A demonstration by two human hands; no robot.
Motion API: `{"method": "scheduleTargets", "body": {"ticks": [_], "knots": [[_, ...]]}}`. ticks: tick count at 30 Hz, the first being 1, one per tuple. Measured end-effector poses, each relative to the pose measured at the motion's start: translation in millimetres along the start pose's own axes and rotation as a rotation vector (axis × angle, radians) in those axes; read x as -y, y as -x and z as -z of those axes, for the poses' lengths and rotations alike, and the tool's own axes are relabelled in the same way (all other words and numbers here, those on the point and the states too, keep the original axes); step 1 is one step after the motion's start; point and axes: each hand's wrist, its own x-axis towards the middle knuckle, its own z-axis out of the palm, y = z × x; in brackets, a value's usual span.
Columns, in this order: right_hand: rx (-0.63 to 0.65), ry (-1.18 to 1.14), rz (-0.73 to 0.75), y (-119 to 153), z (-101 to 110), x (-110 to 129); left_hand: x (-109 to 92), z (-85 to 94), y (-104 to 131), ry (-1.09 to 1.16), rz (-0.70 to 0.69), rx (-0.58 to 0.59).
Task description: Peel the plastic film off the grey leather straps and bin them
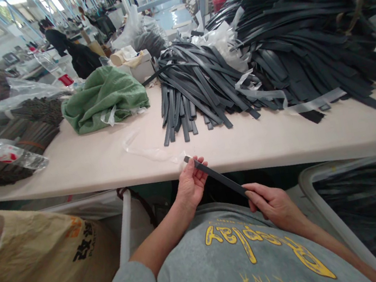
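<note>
A dark grey strip (223,179) slants down to the right between my hands, just off the table's front edge. My left hand (192,181) is closed on its upper left end, the thumb lying near the tip. The lower right end is pinched in my right hand (268,199). A thin clear plastic ribbon (150,153) lies on the table (111,158) and reaches to the fingertips of my left hand. Beyond the hands lies a pile of similar strips (196,86), their ends pointing toward me.
A larger heap of dark strips (301,40) covers the table's right side. Left are a green cloth (104,97), bundled strips (12,146) and a plastic bottle (13,155). Below stand a tan sack (44,271) and a bin (310,183) of dark strips. People are farther back.
</note>
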Motion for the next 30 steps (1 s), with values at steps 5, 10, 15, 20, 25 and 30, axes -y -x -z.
{"method": "scheduleTargets", "body": {"ticks": [5, 10, 15, 20, 25, 30], "knots": [[0.103, -0.089, 0.039, -17.8, -3.1, 13.2, 24.9, 15.4, 14.8, -0.059, 0.114, 0.031], [0.2, -0.161, -0.083, 7.4, 42.8, -24.0, 26.0, 22.9, 16.8, -0.046, 0.123, -0.017], [0.118, -0.108, -0.098, 4.0, 38.3, -28.1, 38.8, 26.3, 20.1, -0.105, 0.189, 0.074], [0.15, -0.169, 0.025, -22.3, 12.5, 5.7, 53.1, 27.7, 24.4, -0.189, 0.22, 0.185], [0.197, -0.157, -0.154, 10.5, 63.2, -45.1, 52.5, 32.5, 19.2, -0.185, 0.161, 0.139], [0.083, -0.146, -0.166, 6.1, 52.5, -56.4, 62.6, 33.0, 16.9, -0.248, 0.233, 0.163]]}}
